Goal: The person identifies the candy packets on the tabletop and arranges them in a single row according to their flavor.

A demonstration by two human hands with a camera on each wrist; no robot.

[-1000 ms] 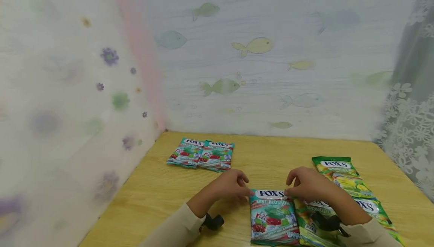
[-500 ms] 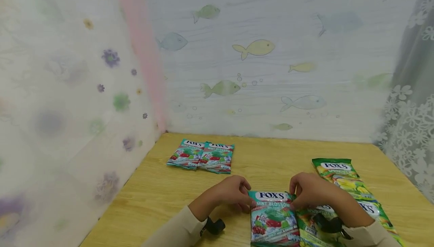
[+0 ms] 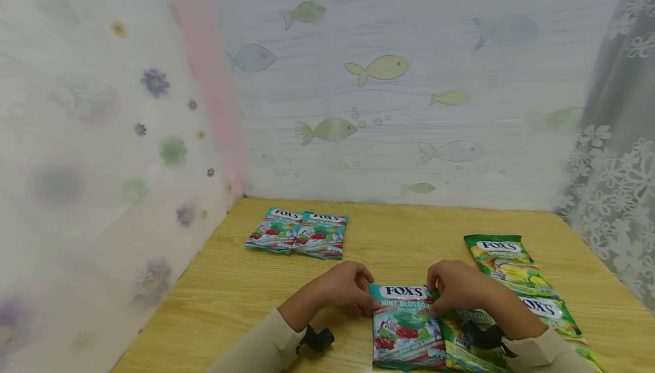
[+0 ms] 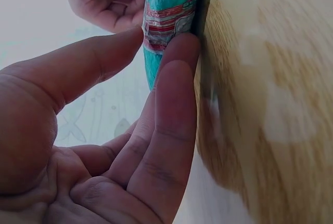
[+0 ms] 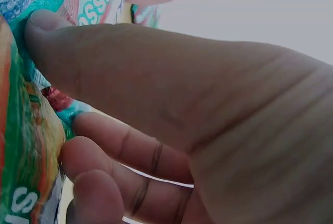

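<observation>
A teal candy bag labelled Fox's Mint Blossom (image 3: 406, 327) lies face up on the table at the front. My left hand (image 3: 340, 286) pinches its left edge near the top; in the left wrist view the thumb (image 4: 112, 52) is on the bag's face and the fingertips are at its side, low by the wood. Across from it, my right hand (image 3: 463, 286) grips the right edge, its thumb (image 5: 104, 47) pressing the front. Partly beneath the right hand and wrist is a green and yellow Fox's candy bag (image 3: 460, 347), touching the teal one.
Two more teal Mint Blossom bags (image 3: 273, 231) lie side by side, slightly overlapping, at the back left of the wooden table (image 3: 399, 236). Further green and yellow bags (image 3: 512, 265) lie at the right. Patterned walls stand behind and left, a lace curtain (image 3: 619, 208) at right.
Both hands have slid a little down from the teal bag's top corners onto its side edges, and now grip it there. The other bags have stayed in place; the head view shifted slightly.
</observation>
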